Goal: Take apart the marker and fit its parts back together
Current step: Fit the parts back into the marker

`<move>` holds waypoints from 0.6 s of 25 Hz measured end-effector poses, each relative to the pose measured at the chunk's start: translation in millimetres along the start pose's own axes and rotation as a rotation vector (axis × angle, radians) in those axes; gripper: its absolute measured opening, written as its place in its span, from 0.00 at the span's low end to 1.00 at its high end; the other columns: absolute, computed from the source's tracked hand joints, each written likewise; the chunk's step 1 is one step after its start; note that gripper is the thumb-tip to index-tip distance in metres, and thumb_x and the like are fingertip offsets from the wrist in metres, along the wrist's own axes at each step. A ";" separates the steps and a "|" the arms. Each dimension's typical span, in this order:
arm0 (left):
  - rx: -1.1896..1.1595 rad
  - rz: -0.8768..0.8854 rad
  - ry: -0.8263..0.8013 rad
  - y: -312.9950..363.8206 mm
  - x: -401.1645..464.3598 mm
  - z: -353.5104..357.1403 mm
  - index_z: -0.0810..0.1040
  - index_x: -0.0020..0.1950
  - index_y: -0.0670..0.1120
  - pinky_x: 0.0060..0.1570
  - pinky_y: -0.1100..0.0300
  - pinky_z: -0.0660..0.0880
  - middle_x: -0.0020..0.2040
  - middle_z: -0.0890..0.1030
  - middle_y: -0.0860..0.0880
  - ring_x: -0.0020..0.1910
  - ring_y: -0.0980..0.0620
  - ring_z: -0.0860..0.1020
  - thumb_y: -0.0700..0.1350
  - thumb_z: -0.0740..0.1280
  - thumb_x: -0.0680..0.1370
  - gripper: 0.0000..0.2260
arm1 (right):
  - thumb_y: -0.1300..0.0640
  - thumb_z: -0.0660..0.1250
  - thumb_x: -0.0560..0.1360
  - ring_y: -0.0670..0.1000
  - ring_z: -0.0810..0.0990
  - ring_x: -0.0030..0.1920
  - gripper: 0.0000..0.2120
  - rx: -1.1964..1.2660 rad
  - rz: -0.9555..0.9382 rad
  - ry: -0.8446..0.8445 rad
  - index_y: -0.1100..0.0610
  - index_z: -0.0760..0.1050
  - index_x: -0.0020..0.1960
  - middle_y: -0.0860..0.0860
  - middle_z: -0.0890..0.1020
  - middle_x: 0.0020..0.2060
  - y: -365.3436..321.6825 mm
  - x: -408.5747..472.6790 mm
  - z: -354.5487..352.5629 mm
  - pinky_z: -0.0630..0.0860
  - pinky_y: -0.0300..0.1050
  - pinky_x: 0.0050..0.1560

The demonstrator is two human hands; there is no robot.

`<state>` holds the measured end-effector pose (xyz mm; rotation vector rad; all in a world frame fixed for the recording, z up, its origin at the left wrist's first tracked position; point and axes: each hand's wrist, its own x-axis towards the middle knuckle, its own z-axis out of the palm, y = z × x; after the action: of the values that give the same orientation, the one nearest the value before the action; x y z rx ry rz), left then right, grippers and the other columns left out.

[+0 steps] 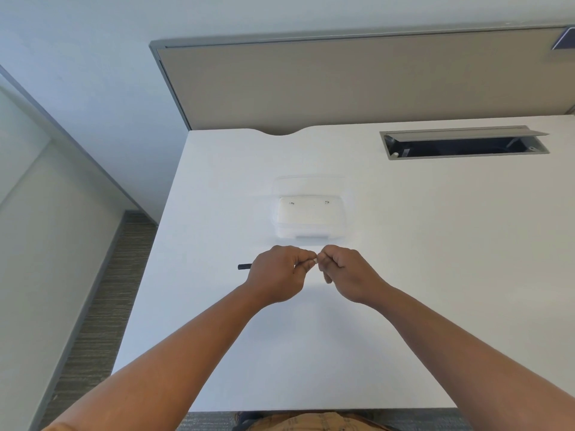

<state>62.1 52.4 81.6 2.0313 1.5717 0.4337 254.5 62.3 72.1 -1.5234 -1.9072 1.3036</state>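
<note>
Dark, slim and cylindrical, the marker (245, 266) lies level above a white desk (404, 275), and only its left end shows, poking out past the left hand (275, 273). That hand is curled into a loose fist around the barrel, knuckles up, thumb and forefinger pinched at the inner end. A small pale piece (315, 260) sits right between the two hands, where the fingertips meet; whether it is part of the marker is too small to tell. The right hand (348, 275) mirrors the left, fingers bent inward and pinched against that same spot, so both hands are closed and touching at the fingertips. Both forearms are bare and reach forward from the bottom corners, converging toward the middle of the desk.

Just beyond the hands rests a clear plastic container (309, 217), rectangular with rounded corners, glossy and nearly invisible against the smooth matte desktop. Farther back on the right, a long grey metal cable hatch (463, 141) is set into the desk, its lid tilted up over a dark opening. A beige fabric partition (342, 85) with a grey frame stands along the desk's far edge. Striped grey carpet (102, 306) runs along the left side beside a pale wall.
</note>
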 end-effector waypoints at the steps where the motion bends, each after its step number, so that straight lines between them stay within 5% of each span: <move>1: -0.012 -0.026 -0.011 -0.9 1.2 0.1 0.79 0.51 0.62 0.35 0.58 0.72 0.34 0.79 0.53 0.34 0.53 0.74 0.54 0.59 0.80 0.09 | 0.49 0.59 0.84 0.41 0.71 0.28 0.14 -0.022 -0.011 0.009 0.51 0.74 0.42 0.48 0.81 0.35 0.7 0.5 -0.4 0.67 0.32 0.29; 5: -0.054 -0.128 -0.047 -4.5 8.7 -1.7 0.80 0.49 0.61 0.33 0.61 0.68 0.33 0.79 0.57 0.32 0.59 0.74 0.56 0.62 0.81 0.07 | 0.52 0.63 0.81 0.43 0.70 0.31 0.06 -0.057 -0.150 0.081 0.48 0.75 0.45 0.46 0.79 0.34 6.1 0.4 -4.6 0.67 0.34 0.33; 10: -0.059 -0.099 -0.068 0.1 12.4 1.9 0.80 0.50 0.60 0.34 0.61 0.69 0.37 0.82 0.56 0.35 0.57 0.76 0.57 0.61 0.80 0.08 | 0.57 0.59 0.83 0.50 0.70 0.38 0.10 -0.242 -0.284 0.159 0.54 0.73 0.43 0.48 0.74 0.33 6.8 0.8 -4.4 0.70 0.46 0.40; 15: 0.095 0.028 -0.003 5.1 12.9 3.6 0.79 0.48 0.53 0.34 0.54 0.75 0.35 0.80 0.51 0.35 0.51 0.75 0.57 0.55 0.80 0.15 | 0.51 0.56 0.84 0.46 0.64 0.26 0.18 0.364 0.146 0.038 0.52 0.67 0.35 0.47 0.69 0.26 -4.1 2.4 3.0 0.62 0.41 0.31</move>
<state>71.6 63.1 80.8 2.1266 1.5914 0.3730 249.1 63.2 73.4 -1.5029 -1.4566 1.5711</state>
